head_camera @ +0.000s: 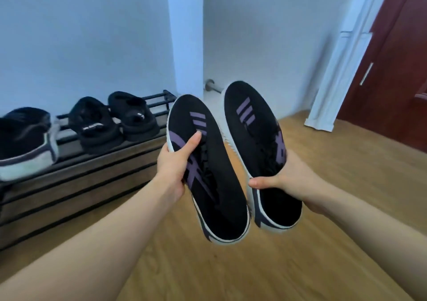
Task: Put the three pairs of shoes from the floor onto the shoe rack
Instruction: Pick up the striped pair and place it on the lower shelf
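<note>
Setting: entryway of a home.
Floor: light wood-look planks (323, 185) running across the right and near side.
Walls: plain white walls (80, 34), with a white projecting corner (184, 34) at centre far.
Door: dark red-brown door (397, 69) at far right with a vertical metal handle (366, 74), set in a white frame (342, 69).
Furniture: low shoe rack (76, 180) against the left wall, with black metal bars, carrying black sandals (113, 120) and a sneaker (25, 143).

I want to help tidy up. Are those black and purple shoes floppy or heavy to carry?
Probably light: each hand holds one black and purple shoe aloft by its side. Likely fairly stiff, since neither droops. The upper looks like cloth, so probably not slippery.
</note>
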